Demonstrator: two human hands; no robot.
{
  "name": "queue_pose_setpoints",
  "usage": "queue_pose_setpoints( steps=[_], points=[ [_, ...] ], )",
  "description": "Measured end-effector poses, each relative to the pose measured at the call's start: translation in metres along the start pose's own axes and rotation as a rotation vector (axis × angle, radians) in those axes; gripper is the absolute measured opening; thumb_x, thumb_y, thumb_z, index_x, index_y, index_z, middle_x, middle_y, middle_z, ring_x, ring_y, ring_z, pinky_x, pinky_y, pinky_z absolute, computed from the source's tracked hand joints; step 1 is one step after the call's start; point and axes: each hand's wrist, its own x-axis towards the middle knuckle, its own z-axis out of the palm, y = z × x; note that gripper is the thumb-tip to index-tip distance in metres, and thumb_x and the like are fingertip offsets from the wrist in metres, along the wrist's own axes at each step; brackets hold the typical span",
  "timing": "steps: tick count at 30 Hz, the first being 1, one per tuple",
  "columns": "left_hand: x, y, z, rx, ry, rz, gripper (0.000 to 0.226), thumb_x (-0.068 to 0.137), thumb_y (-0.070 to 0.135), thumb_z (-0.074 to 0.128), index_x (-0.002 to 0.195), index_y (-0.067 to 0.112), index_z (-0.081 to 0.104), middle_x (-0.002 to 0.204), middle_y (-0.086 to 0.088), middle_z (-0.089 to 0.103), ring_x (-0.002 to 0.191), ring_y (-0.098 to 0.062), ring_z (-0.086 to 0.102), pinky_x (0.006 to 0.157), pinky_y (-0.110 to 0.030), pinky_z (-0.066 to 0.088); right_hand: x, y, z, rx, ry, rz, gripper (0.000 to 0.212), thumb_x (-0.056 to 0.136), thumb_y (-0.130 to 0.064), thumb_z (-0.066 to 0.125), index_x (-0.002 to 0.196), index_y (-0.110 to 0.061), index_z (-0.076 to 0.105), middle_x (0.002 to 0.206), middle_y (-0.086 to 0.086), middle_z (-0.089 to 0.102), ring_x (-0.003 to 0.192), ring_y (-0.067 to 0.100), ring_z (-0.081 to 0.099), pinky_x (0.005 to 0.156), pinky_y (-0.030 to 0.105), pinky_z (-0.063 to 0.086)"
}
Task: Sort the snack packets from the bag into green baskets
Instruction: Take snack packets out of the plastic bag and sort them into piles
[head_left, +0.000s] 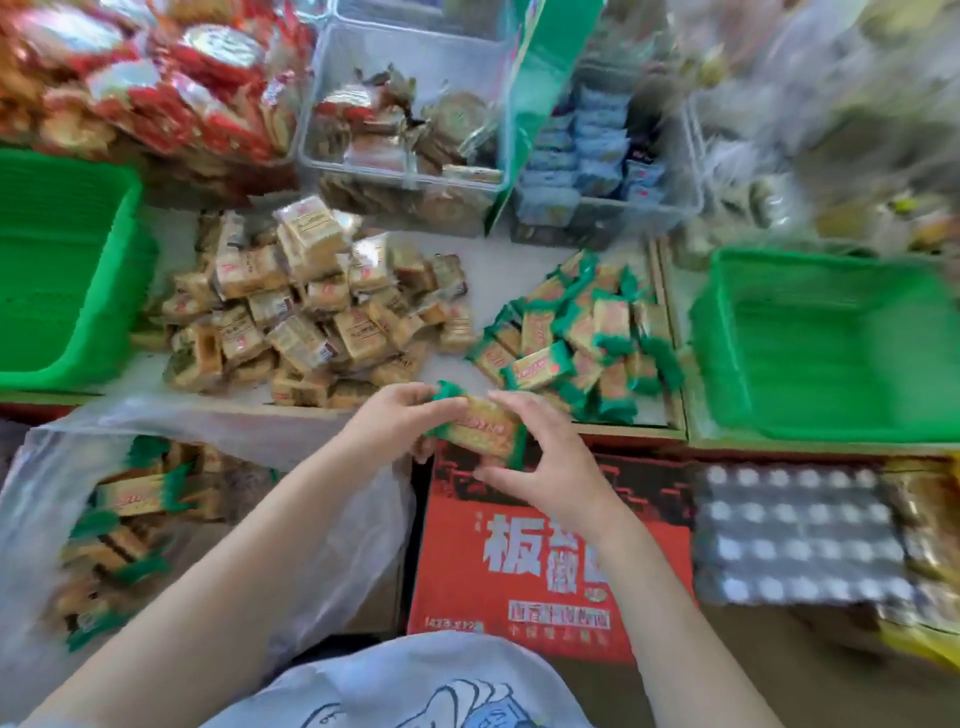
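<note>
Both hands hold one green-edged snack packet (480, 426) above the table's front edge. My left hand (395, 423) pinches its left end and my right hand (545, 457) grips its right side. A clear plastic bag (156, 519) at the lower left holds several more packets. On the table lie a heap of tan packets (311, 312) and a heap of green-edged packets (576, 338). One green basket (67, 270) stands at the left, another green basket (831, 353) at the right; I see nothing in either.
Behind the heaps stand a clear bin of mixed snacks (405, 130), a bin of blue packets (597, 156) and a pile of red packets (156, 78). A red printed carton (545, 561) and a wrapped tray of round lids (795, 535) sit below the table edge.
</note>
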Motion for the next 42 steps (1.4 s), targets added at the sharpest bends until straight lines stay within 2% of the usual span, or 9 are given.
queue_pose_setpoints(
  steps=[3, 7, 12, 17, 22, 27, 32, 37, 42],
  points=[
    [0.033, 0.025, 0.051, -0.055, -0.005, -0.016, 0.034, 0.077, 0.049, 0.078, 0.084, 0.016, 0.076, 0.07, -0.008, 0.066, 0.054, -0.017, 0.055, 0.057, -0.028, 0.041, 0.005, 0.035, -0.032, -0.132, 0.127, 0.047, 0.067, 0.083, -0.034, 0.08, 0.142, -0.022, 0.051, 0.133, -0.005, 0.057, 0.123, 0.012, 0.049, 0.105, 0.031, 0.042],
    [0.088, 0.04, 0.105, 0.012, 0.149, 0.018, 0.024, 0.098, 0.036, 0.058, 0.113, 0.02, 0.068, 0.111, -0.008, 0.069, 0.092, -0.019, 0.065, 0.078, -0.035, 0.052, 0.033, 0.091, -0.081, -0.201, 0.309, 0.199, 0.064, 0.086, -0.045, 0.074, 0.138, -0.016, 0.053, 0.127, 0.005, 0.063, 0.116, 0.023, 0.058, 0.096, 0.038, 0.049],
    [0.135, 0.028, 0.146, 0.595, 0.084, 0.092, 0.065, 0.094, 0.046, 0.057, 0.153, 0.037, 0.033, 0.166, 0.0, 0.017, 0.152, -0.027, 0.015, 0.121, -0.052, 0.022, 0.104, 0.141, -0.124, -0.204, 0.547, 0.272, 0.063, 0.096, -0.042, 0.062, 0.146, -0.009, 0.043, 0.139, 0.013, 0.053, 0.128, 0.029, 0.049, 0.104, 0.038, 0.041],
    [0.148, 0.01, 0.171, 0.94, -0.03, 0.047, 0.074, 0.092, 0.052, 0.053, 0.156, 0.048, 0.015, 0.168, 0.005, -0.007, 0.154, -0.029, -0.005, 0.121, -0.058, 0.013, 0.147, 0.168, -0.121, -0.438, 0.268, 0.247, 0.058, 0.106, -0.045, 0.034, 0.16, -0.036, 0.012, 0.166, 0.014, 0.015, 0.153, 0.032, 0.015, 0.122, 0.055, 0.02],
    [0.146, 0.006, 0.163, 0.906, -0.049, 0.102, 0.075, 0.09, 0.051, 0.055, 0.155, 0.047, 0.017, 0.168, 0.005, -0.005, 0.154, -0.028, -0.005, 0.122, -0.058, 0.01, 0.137, 0.152, -0.123, -0.464, 0.198, 0.314, 0.067, 0.102, -0.061, 0.027, 0.16, -0.038, 0.003, 0.169, 0.008, -0.003, 0.155, 0.03, -0.003, 0.124, 0.056, 0.003],
    [0.09, -0.014, 0.123, 0.655, 0.161, 0.297, 0.048, 0.09, 0.03, 0.059, 0.137, 0.02, 0.057, 0.151, -0.01, 0.044, 0.14, -0.028, 0.036, 0.115, -0.041, 0.033, 0.093, 0.097, -0.061, -0.346, 0.446, -0.037, 0.044, 0.099, -0.029, 0.051, 0.138, -0.009, 0.054, 0.143, 0.015, 0.053, 0.135, 0.03, 0.046, 0.112, 0.043, 0.037],
    [-0.008, -0.124, 0.027, 0.613, 0.565, 0.188, 0.032, 0.085, 0.031, 0.043, 0.077, 0.011, 0.067, 0.078, -0.003, 0.06, 0.078, -0.028, 0.058, 0.067, -0.04, 0.047, 0.038, 0.049, 0.079, -0.23, 0.085, -0.112, 0.018, 0.097, -0.018, 0.053, 0.107, -0.013, 0.068, 0.095, 0.003, 0.071, 0.086, 0.025, 0.067, 0.071, 0.032, 0.047],
    [-0.085, -0.254, -0.055, 0.639, 0.52, -0.405, 0.039, 0.094, 0.036, 0.046, 0.117, 0.012, 0.066, 0.116, -0.012, 0.063, 0.111, -0.032, 0.058, 0.09, -0.04, 0.046, 0.037, 0.005, 0.203, -0.301, -0.369, -0.123, 0.03, 0.101, -0.022, 0.054, 0.129, -0.012, 0.061, 0.124, 0.006, 0.063, 0.116, 0.025, 0.058, 0.093, 0.034, 0.044],
    [-0.104, -0.314, -0.093, 0.569, 0.347, -0.583, 0.06, 0.104, 0.044, 0.041, 0.156, 0.018, 0.028, 0.156, -0.014, 0.034, 0.137, -0.034, 0.039, 0.105, -0.043, 0.039, 0.084, -0.019, 0.278, -0.458, -0.603, -0.035, 0.049, 0.104, -0.028, 0.048, 0.151, -0.011, 0.041, 0.152, 0.007, 0.043, 0.14, 0.024, 0.039, 0.108, 0.035, 0.037]
  ],
)
